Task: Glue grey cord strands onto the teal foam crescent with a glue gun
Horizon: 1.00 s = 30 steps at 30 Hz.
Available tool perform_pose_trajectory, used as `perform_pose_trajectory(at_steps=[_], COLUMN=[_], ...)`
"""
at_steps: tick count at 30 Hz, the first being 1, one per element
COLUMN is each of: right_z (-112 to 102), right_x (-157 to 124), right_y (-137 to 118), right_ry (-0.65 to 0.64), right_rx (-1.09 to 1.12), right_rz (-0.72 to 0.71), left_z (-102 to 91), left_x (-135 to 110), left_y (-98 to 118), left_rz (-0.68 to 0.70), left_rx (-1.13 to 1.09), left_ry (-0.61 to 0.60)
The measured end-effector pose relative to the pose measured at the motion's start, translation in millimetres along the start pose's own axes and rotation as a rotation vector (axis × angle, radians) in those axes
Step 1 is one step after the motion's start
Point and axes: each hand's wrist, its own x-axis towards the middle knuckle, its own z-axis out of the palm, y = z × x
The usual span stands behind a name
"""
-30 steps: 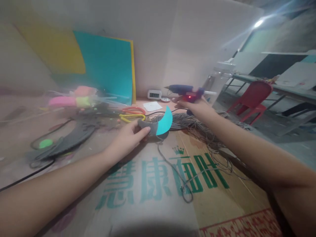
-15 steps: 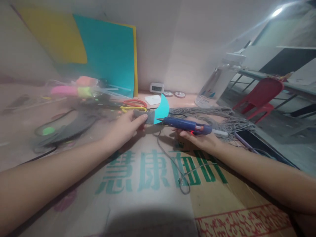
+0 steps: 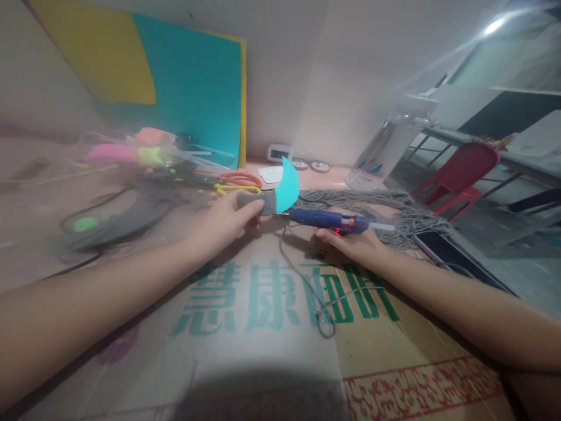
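Note:
Between the thumb and fingers of my left hand (image 3: 230, 216) is a grey cord-wrapped piece (image 3: 268, 203). A curved turquoise paper shape (image 3: 288, 186) stands out from its right end. My right hand (image 3: 350, 241) is closed around a blue glue gun (image 3: 322, 219), which has a white glue stick in its back and a small red light below. The nozzle points left and sits just under the wrapped piece; whether it touches cannot be made out. A loose grey cord (image 3: 302, 280) hangs from near the wrapped piece onto the cardboard (image 3: 263, 356).
Scissors (image 3: 239, 180) with red and yellow handles lie beyond my left hand. Behind are a small digital timer (image 3: 279, 153) and a clear bottle (image 3: 381, 152). A bundle of grey cord (image 3: 394, 204) and a phone (image 3: 456, 257) lie at right. Coloured sheets (image 3: 197, 88) lean on the wall.
The glue gun's nozzle has dropped from the wrapped piece's right end to just below it. The turquoise shape and wrapped piece are slightly higher. The camera view has shifted a little.

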Motion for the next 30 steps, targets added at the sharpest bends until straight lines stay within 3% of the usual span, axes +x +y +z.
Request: perform_pose_trajectory(at_steps=[30], right_z=[1.7], right_x=[1.2], right_y=[-3.7], right_ry=[-0.007], right_rx=[0.044], right_rz=[-0.005], left_z=[2.0], left_x=[-2.5], left_y=[0.3], left_rz=[0.001], left_rx=[-0.068], left_ry=[-0.012])
